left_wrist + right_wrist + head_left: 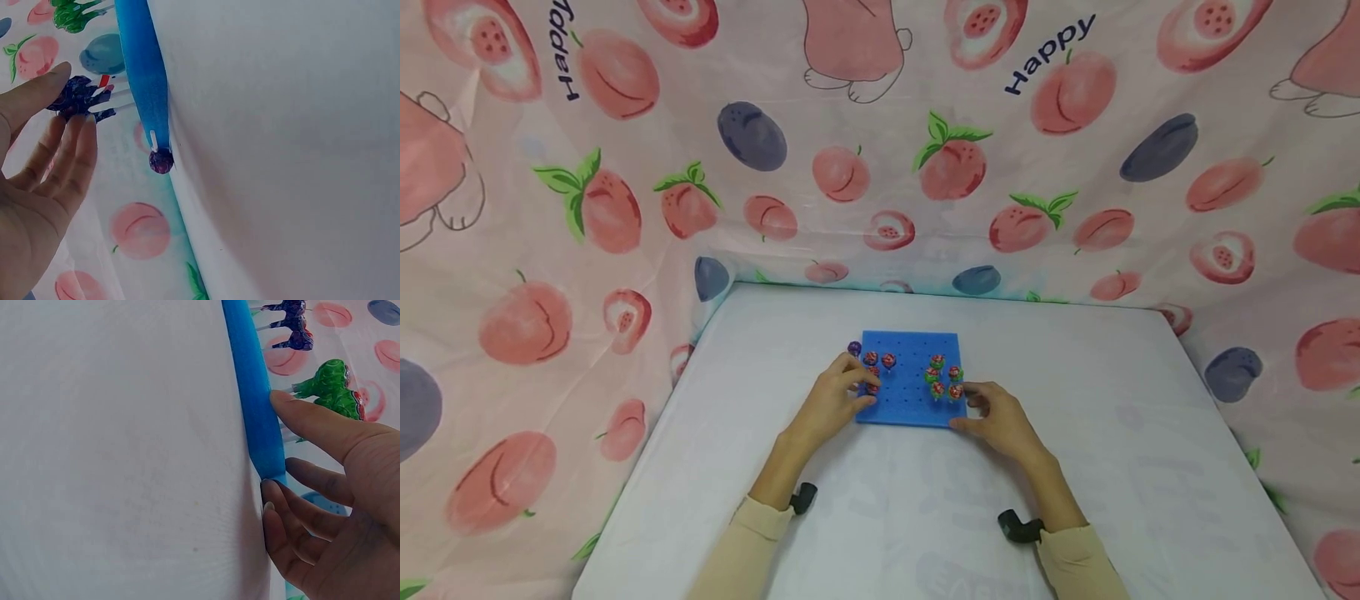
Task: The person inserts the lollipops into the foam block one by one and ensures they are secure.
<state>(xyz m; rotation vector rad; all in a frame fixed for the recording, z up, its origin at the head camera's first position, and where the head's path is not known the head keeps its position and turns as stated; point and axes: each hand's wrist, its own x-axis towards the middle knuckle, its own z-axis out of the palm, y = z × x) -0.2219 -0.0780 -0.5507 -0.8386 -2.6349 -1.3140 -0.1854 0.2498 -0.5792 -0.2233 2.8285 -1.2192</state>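
A blue foam board point(916, 410) with rows of small holes lies flat, with lollipops standing in it by their sticks. My left hand point(833, 402) is at its left side, thumb and fingertips around a purple-wrapped lollipop point(76, 95) among a purple group. Fingers partly hide that group in the head view. Beside the board's left edge lies a single purple lollipop point(161, 160). At the front right corner my right hand point(998, 417) holds the board, thumb on the front edge and fingers along the right side. Green-and-red lollipops point(937, 389) stand close to that hand.
The board is on a table with a white cover point(1150, 467). A fruit-print cloth point(850, 192) hangs behind the table and at both sides. Black wrist cameras point(1021, 527) are strapped to both forearms.
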